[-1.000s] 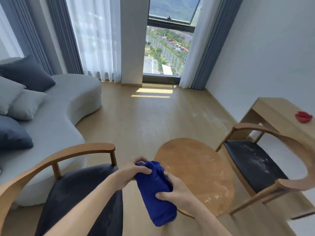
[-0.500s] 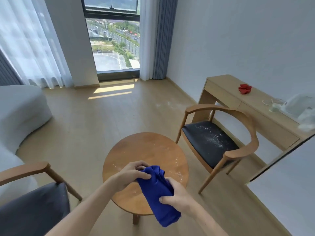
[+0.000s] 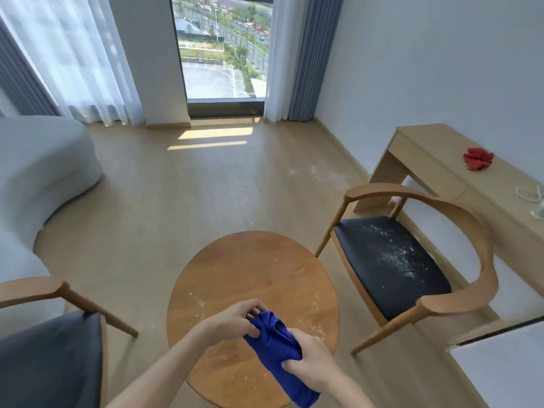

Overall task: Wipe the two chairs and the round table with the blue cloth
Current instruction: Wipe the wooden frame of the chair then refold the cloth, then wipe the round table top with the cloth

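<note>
Here, one blue cloth (image 3: 275, 346) hangs bunched over the round table's (image 3: 253, 272) near edge, gripped by both hands: left hand (image 3: 235, 322) pinching its top, right hand (image 3: 309, 360) clenched around its middle. Two chairs: right chair (image 3: 391, 260) dusted white, left chair (image 3: 50, 354).

The round table (image 3: 253, 275) has a smooth, warm-toned wooden top with a soft sheen, flecked with pale specks. The blue cloth (image 3: 276, 346) looks like soft, matt fabric, bunched into folds. The right chair (image 3: 412, 260) has a smooth, light wooden frame and a black, faintly glossy padded seat dusted with white powder; the left chair (image 3: 50, 348) has the same wood and a dark matt seat.
</note>
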The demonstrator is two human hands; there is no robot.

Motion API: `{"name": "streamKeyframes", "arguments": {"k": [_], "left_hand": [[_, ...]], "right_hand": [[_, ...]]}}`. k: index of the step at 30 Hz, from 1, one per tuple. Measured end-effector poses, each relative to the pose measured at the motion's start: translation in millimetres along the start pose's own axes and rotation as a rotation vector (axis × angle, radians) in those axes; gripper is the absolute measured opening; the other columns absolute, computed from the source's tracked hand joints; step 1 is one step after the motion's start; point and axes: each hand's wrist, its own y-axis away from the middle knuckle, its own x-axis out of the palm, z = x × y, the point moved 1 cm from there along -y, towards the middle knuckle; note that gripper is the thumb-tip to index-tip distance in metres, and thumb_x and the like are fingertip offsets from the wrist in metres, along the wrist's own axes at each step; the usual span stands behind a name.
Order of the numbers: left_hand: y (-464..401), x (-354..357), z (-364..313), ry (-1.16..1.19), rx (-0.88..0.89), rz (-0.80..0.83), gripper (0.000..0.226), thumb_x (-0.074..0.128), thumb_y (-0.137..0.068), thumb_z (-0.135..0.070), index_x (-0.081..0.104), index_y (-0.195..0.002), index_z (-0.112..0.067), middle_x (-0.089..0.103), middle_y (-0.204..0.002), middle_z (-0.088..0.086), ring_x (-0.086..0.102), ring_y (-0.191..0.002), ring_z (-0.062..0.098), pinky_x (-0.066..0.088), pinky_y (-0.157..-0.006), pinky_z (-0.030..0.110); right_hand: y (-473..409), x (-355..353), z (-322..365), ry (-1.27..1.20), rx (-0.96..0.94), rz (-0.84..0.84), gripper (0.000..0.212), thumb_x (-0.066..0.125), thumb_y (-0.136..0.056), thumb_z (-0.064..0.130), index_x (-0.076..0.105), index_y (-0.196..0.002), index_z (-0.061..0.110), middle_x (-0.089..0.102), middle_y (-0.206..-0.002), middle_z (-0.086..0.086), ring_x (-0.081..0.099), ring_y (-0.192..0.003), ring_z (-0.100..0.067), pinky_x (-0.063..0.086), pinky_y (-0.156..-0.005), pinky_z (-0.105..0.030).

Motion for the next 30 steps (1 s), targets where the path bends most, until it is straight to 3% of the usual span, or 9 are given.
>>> {"name": "streamKeyframes", "arguments": {"k": [5,12,15,19,22,23,25,27,30], "left_hand": [[-49.5,-9.9,0.7,0.037,0.002,-0.031,0.038,0.050,-0.086,-0.002,0.055,-0.117,-0.022,0.057,-0.117,0.000,0.057,-0.106,0.018,0.054,-0.088,0.031],[-116.5,-9.3,15.0,0.018,-0.045,-0.113,0.046,0.042,-0.088,-0.004,0.052,-0.123,-0.031,0.058,-0.121,-0.006,0.055,-0.106,0.013,0.049,-0.085,0.025],[-153.1,-5.1,36.9,-0.031,-0.103,-0.232,0.046,0.040,-0.096,-0.014,0.043,-0.141,-0.025,0.049,-0.140,-0.005,0.046,-0.125,0.013,0.039,-0.101,0.024],[-200.0,5.9,89.5,-0.267,-0.270,-0.446,0.050,0.030,-0.103,-0.033,0.024,-0.151,-0.020,0.020,-0.158,-0.002,0.016,-0.146,0.014,0.019,-0.117,0.030],[-228.1,13.5,131.9,-0.574,-0.371,-0.428,0.060,0.026,-0.103,-0.040,0.004,-0.155,-0.022,-0.004,-0.162,0.000,-0.004,-0.149,0.020,0.010,-0.120,0.037],[-235.7,15.6,144.5,-0.641,-0.397,-0.409,0.062,0.026,-0.102,-0.042,-0.002,-0.155,-0.022,-0.009,-0.162,0.000,-0.008,-0.149,0.022,0.008,-0.120,0.040],[-246.1,21.4,162.5,-0.744,-0.433,-0.369,0.066,0.027,-0.101,-0.044,-0.006,-0.154,-0.023,-0.014,-0.162,0.002,-0.011,-0.149,0.026,0.007,-0.119,0.046],[-248.3,24.8,167.6,-0.806,-0.401,-0.423,0.071,0.043,-0.097,-0.046,0.013,-0.155,-0.020,0.002,-0.162,0.007,0.006,-0.149,0.032,0.021,-0.116,0.052],[-245.4,28.5,167.1,-0.810,-0.303,-0.536,0.072,0.081,-0.069,-0.040,0.059,-0.132,-0.013,0.050,-0.143,0.013,0.050,-0.129,0.036,0.049,-0.093,0.055]], "right_hand": [[-40.4,-23.4,-1.3,0.031,0.056,0.021,0.036,0.057,-0.070,0.031,0.050,-0.101,0.047,0.062,-0.096,0.019,0.060,-0.087,-0.002,0.047,-0.069,-0.013],[-96.1,-41.8,-19.1,0.020,0.122,0.023,0.041,0.054,-0.071,0.026,0.052,-0.106,0.048,0.064,-0.096,0.019,0.060,-0.089,-0.002,0.051,-0.076,-0.019],[-129.8,-47.2,-34.6,0.045,0.150,-0.019,0.036,0.048,-0.072,0.024,0.055,-0.102,0.043,0.064,-0.091,0.015,0.060,-0.083,-0.006,0.052,-0.075,-0.026],[-185.1,-47.6,-63.0,0.125,0.152,-0.172,0.020,0.044,-0.085,0.029,0.054,-0.098,0.039,0.061,-0.088,0.012,0.058,-0.077,-0.008,0.049,-0.071,-0.029],[-225.7,-33.9,-87.4,0.432,0.032,-0.279,0.048,0.054,-0.091,0.028,0.042,-0.137,0.031,0.056,-0.113,0.010,0.056,-0.100,-0.013,0.046,-0.076,-0.026],[-235.6,-26.9,-92.6,0.544,-0.007,-0.297,0.059,0.065,-0.086,0.028,0.043,-0.140,0.021,0.058,-0.115,0.006,0.058,-0.101,-0.016,0.048,-0.073,-0.025],[-248.3,-13.0,-102.4,0.694,-0.087,-0.329,0.075,0.089,-0.056,0.027,0.064,-0.124,0.007,0.067,-0.100,-0.004,0.066,-0.082,-0.022,0.054,-0.058,-0.030],[-256.5,0.2,-113.5,0.824,-0.166,-0.376,0.081,0.094,-0.038,0.025,0.071,-0.113,0.005,0.068,-0.093,-0.012,0.067,-0.074,-0.028,0.056,-0.055,-0.037],[-264.2,12.1,-131.6,0.868,-0.225,-0.377,0.081,0.088,-0.051,0.030,0.064,-0.125,0.008,0.063,-0.117,-0.020,0.063,-0.103,-0.039,0.055,-0.081,-0.050]]}}
